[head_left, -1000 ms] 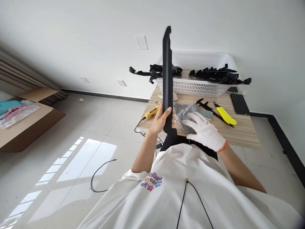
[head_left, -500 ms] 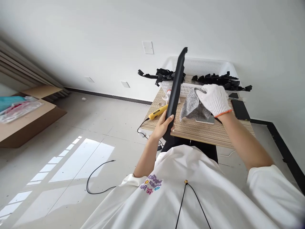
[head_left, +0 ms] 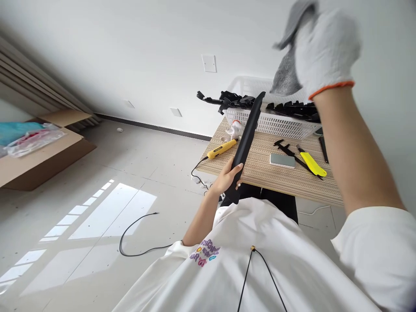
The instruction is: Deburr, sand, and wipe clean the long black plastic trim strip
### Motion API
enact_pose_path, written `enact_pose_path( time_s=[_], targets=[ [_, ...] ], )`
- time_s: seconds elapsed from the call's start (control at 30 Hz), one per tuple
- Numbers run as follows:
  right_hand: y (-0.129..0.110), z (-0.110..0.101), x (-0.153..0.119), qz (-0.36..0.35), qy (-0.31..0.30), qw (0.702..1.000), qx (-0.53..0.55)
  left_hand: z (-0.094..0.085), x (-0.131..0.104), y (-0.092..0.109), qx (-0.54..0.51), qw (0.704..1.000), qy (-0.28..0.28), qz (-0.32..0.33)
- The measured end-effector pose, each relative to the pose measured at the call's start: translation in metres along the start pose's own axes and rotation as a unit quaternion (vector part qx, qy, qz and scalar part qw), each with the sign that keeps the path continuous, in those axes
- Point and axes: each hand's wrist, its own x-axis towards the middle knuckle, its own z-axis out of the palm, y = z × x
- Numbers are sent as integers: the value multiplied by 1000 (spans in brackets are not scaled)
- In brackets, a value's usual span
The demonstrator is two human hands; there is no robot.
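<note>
My bare left hand (head_left: 225,177) is closed around the lower part of a long black plastic trim piece (head_left: 247,141), which slants up over the table's front edge. In a white knitted glove with an orange cuff, my right hand (head_left: 328,47) is raised high at the right, smeared by motion. It grips a grey cloth (head_left: 287,73) that hangs down from its fingers. Behind the trim piece stands a white plastic basket (head_left: 279,125), with several similar black parts (head_left: 292,109) lying across it.
On the wooden table (head_left: 260,171) lie a yellow corded tool (head_left: 222,148), a grey block (head_left: 282,160), black calipers (head_left: 294,156), a yellow utility knife (head_left: 312,164) and another white glove (head_left: 235,129). At far left is an open cardboard box (head_left: 45,151). A black cable (head_left: 121,238) lies on the floor.
My right hand has lifted the grey cloth from above the table up and to the right, uncovering the calipers and knife. My left hand still holds the trim piece, now somewhat lower in view.
</note>
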Motion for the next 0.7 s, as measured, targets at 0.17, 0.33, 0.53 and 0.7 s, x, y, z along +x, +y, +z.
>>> enact_pose_path(
  time_s=[0.17,0.33,0.53,0.7],
  targets=[
    [-35,38,-52,-78,-227,969,-58,8,-1,2,3,1000,-14,-1],
    [-37,73,-109,-181,-232,955,-47,7,1,-5,11,1000,-5,11],
    [-38,48,-119,-99,-62,993,-1,11,7,-7,25,999,-26,35],
    [-39,-9,-28,-29,58,996,68,19,4,-4,30,999,-25,23]
  ],
)
